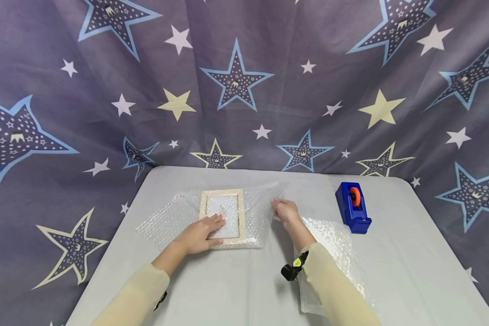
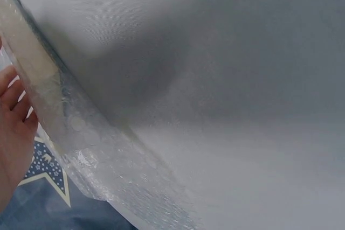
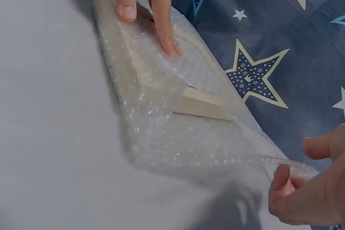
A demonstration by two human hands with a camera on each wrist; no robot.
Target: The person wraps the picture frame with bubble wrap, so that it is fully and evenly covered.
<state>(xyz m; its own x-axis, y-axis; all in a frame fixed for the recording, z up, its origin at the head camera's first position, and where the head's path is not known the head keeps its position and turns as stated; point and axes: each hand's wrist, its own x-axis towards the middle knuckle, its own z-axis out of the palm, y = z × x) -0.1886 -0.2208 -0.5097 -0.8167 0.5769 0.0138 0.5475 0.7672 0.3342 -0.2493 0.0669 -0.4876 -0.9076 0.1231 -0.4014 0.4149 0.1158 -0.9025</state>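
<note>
A pale wooden picture frame [image 1: 241, 217] lies flat on a sheet of bubble wrap [image 1: 169, 219] that spreads out to both sides of it. My left hand [image 1: 199, 234] rests on the picture frame with its fingers extended, holding it down against the table. On the far right of the sheet, my right hand [image 1: 285, 210] pinches the edge of the wrap and lifts it slightly. In the right wrist view the bubble wrap [image 3: 161, 144] partly covers a corner of the frame, and its edge runs taut to the curled fingers of my right hand [image 3: 310, 192].
A blue tape dispenser [image 1: 352, 213] with an orange core stands at the right on the white table [image 1: 403, 253]. Under my right forearm lies another piece of bubble wrap [image 1: 336, 244]. A star-patterned curtain [image 1: 265, 108] hangs along the table's back and sides.
</note>
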